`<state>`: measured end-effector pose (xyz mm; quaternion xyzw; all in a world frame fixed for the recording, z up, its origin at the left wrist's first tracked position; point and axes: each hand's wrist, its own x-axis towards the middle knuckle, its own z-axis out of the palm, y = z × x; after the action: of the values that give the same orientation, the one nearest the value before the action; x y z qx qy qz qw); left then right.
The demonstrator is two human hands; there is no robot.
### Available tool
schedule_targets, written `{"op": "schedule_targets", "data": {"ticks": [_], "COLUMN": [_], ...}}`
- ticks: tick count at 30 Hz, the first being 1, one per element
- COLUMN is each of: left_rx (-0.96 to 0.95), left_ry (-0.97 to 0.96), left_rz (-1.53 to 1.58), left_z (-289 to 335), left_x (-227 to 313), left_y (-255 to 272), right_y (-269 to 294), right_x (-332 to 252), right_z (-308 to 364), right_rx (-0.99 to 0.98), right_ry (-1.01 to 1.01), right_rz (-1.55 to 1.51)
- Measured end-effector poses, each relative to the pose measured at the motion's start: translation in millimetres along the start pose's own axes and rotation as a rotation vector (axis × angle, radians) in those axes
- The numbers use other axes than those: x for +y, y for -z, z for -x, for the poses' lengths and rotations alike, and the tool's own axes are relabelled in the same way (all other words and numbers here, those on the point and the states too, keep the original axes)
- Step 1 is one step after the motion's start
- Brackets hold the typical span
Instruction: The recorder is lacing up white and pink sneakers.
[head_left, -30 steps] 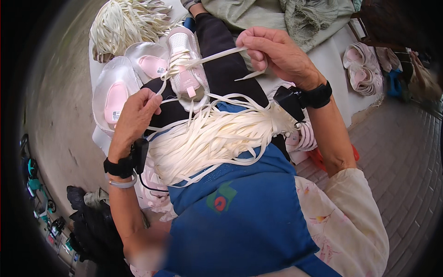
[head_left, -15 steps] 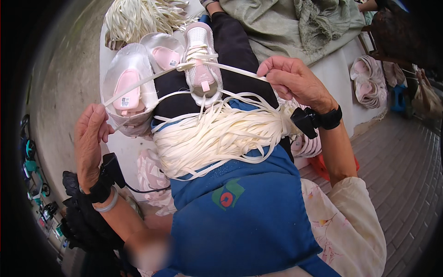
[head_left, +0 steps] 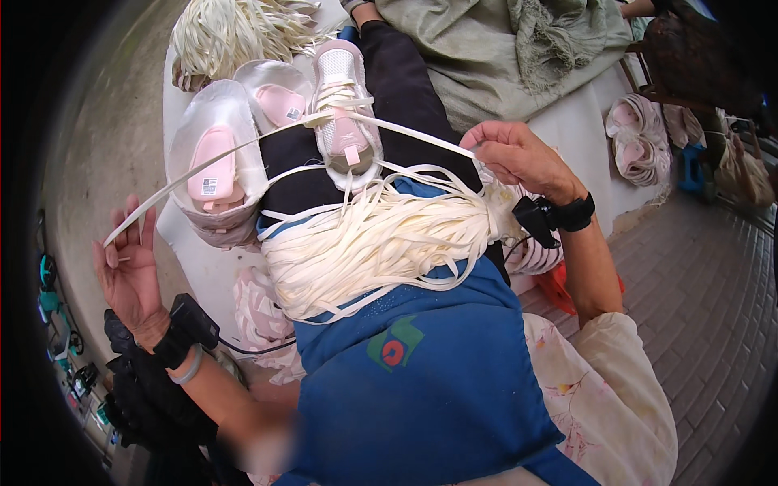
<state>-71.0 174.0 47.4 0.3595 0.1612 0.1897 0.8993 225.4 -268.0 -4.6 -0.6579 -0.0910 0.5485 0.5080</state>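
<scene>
The shoe (head_left: 348, 138) lies on the dark trousers (head_left: 417, 89), a lace (head_left: 413, 136) running out from it to both sides. Well left of the shoe, the left hand (head_left: 130, 271) pinches one end between thumb and finger, its other fingers spread. Right of the shoe, the right hand (head_left: 519, 162) pinches the other stretch, fingers curled. A lace bundle (head_left: 381, 243) lies on the apron (head_left: 421, 373), on the shoe's near side; pink insoles (head_left: 212, 162) sit left of the shoe.

Two hands (head_left: 134, 279) (head_left: 523, 162), one laced shoe (head_left: 350, 138), two lace bundles (head_left: 381, 247) (head_left: 235, 36)
</scene>
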Motion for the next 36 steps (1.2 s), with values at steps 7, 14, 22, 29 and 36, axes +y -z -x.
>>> {"op": "schedule_targets", "data": {"ticks": [7,14,22,29,36], "left_rx": [-0.078,0.089,0.017,-0.273,-0.187], "left_ry": [-0.052,0.099,0.205,-0.148,0.2], "left_rz": [0.107,-0.401,-1.067,-1.713,-1.565], "left_z": [-10.3,-33.1,-73.8,-84.2,-108.3], "left_x": [-9.8,-70.9,-129.0,-178.2,-178.5], "left_y": [-13.2,-51.4,-99.4,-76.9,-73.5], "right_y": [23.9,17.4,24.4,16.2,16.5], "right_x": [0.2,6.9,15.4,16.5,17.4], "right_z": [18.5,8.0,0.4,-10.5,-12.3], "right_rx": [0.044,0.082,0.132,0.189,0.199], "right_ry": [-0.092,-0.066,-0.116,-0.074,-0.017], "right_rz": [-0.089,0.081,0.431,0.616,0.707]}}
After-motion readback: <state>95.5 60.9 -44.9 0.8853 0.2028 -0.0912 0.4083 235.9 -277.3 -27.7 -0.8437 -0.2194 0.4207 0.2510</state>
